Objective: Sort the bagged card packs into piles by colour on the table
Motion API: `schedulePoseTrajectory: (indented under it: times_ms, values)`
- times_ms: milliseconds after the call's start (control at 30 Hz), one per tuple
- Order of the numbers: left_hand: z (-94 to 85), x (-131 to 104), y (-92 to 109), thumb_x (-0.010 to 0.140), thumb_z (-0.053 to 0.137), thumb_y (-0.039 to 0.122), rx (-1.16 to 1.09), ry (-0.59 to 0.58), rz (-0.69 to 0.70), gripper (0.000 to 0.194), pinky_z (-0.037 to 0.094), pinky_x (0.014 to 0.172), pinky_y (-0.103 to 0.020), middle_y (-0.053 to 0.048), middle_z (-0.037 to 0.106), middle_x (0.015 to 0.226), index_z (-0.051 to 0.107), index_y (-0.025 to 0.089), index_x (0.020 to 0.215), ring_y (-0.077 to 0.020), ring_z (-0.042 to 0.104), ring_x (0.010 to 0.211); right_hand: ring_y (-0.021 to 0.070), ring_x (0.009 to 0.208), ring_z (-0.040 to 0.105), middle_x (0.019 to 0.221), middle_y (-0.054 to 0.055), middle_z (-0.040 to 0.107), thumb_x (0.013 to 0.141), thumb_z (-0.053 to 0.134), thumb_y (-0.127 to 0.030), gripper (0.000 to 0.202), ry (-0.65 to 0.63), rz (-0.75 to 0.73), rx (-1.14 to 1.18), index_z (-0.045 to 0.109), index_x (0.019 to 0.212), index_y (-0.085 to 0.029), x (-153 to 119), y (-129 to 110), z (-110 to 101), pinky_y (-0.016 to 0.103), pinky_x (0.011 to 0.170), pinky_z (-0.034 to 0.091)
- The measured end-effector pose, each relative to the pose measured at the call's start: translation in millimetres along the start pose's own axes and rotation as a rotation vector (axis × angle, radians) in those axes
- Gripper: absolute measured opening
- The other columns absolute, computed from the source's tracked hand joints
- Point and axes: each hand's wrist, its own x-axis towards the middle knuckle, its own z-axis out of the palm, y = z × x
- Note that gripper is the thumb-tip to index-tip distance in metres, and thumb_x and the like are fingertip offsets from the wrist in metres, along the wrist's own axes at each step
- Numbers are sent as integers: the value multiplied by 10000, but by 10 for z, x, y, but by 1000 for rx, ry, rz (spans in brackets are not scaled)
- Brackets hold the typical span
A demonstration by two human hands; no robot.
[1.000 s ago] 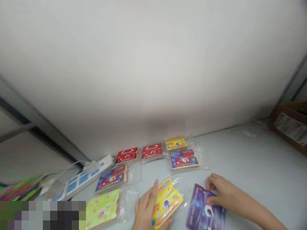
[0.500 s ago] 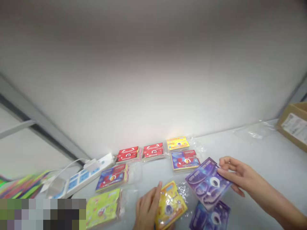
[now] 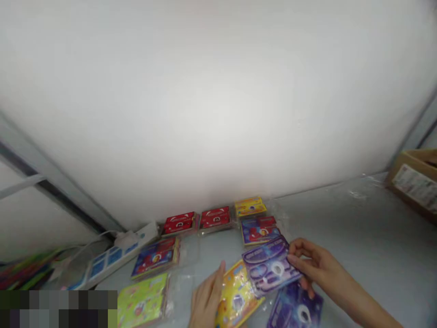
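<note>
My right hand (image 3: 312,266) pinches a purple printed packet (image 3: 271,265) by its right edge, holding it tilted above the table. The packet's lower left part overlaps a yellow printed packet (image 3: 235,298) in clear plastic. That yellow one is gripped along its left side by my left hand (image 3: 206,298), thumb up; the fingers beneath are mostly hidden. Below my right hand lies a second packet, blue-purple (image 3: 296,310), partly covered by the upper purple one and cut by the frame's bottom edge.
Bagged stacks stand behind: two red (image 3: 180,223), a small yellow (image 3: 250,207), a blue-red (image 3: 260,230). Left are another blue-red stack (image 3: 156,258) and a green one (image 3: 143,300). A power strip (image 3: 116,255) with a plug lies further left, a cardboard box (image 3: 414,182) at right.
My right hand has carried the purple packet leftward, so it now overlaps the yellow packet. My left hand keeps its hold on the yellow packet, nearly in place.
</note>
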Motion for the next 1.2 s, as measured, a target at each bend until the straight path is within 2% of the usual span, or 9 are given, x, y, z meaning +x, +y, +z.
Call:
schedulePoseTrajectory:
  times_ms: [233, 467, 567, 833, 933, 1033, 1100, 1200]
  values:
    - [-13, 2, 3, 650, 697, 266, 42, 64, -16, 1034, 389, 930, -392, -91, 455, 1298, -12, 288, 1402, -283, 457, 1130, 35, 312, 451, 576, -98, 472, 698, 604, -480, 313, -27, 0, 18, 449, 723, -209, 22, 16, -21, 154, 294, 341]
    - [71, 11, 29, 647, 698, 378, 83, 58, 38, 1040, 401, 898, -384, -91, 529, 1233, -10, 278, 1402, -286, 506, 1073, 33, 326, 461, 589, -90, 491, 729, 584, -482, 301, -164, 15, 44, 440, 747, -218, -69, -44, 67, 145, 314, 344]
    - [83, 15, 38, 670, 684, 408, 75, 27, 50, 1026, 403, 891, -361, -98, 526, 1238, -23, 274, 1401, -275, 507, 1080, 44, 371, 483, 589, -84, 485, 749, 560, -488, 291, -176, -6, 42, 464, 775, -214, -78, -41, 101, 151, 349, 384]
    - [87, 7, 47, 698, 655, 408, 18, 16, 49, 994, 409, 910, -368, -81, 503, 1266, -42, 289, 1397, -273, 484, 1114, 53, 364, 458, 588, -76, 461, 747, 537, -527, 335, -125, -87, 40, 506, 818, -201, -22, -44, 60, 179, 367, 381]
    - [34, 14, 49, 699, 659, 461, -21, -45, 85, 1014, 410, 916, -376, -91, 496, 1275, -58, 283, 1393, -273, 490, 1107, 69, 406, 472, 576, -63, 479, 787, 495, -495, 324, -262, -50, -45, 542, 902, -196, -95, -46, 157, 185, 399, 374]
    - [-35, 29, 76, 763, 598, 475, -52, -133, 113, 894, 410, 918, -365, -83, 511, 1262, -9, 296, 1394, -251, 502, 1096, 123, 581, 541, 675, -4, 580, 810, 478, -430, 311, -401, -64, -285, 605, 980, -202, -200, -88, 270, 244, 561, 448]
    - [-58, 37, 96, 800, 562, 454, -57, -143, 114, 820, 418, 908, -354, -81, 526, 1244, 16, 302, 1394, -240, 509, 1087, 166, 728, 571, 816, 38, 643, 813, 475, -394, 306, -396, -108, -438, 627, 1013, -219, -236, -119, 296, 292, 690, 458]
    - [-39, 34, 107, 762, 617, 435, -36, -90, 102, 891, 410, 909, -369, -89, 509, 1259, 4, 301, 1395, -254, 495, 1098, 189, 774, 588, 933, 60, 672, 815, 470, -398, 316, -307, -142, -490, 634, 1020, -220, -198, -132, 223, 309, 707, 463]
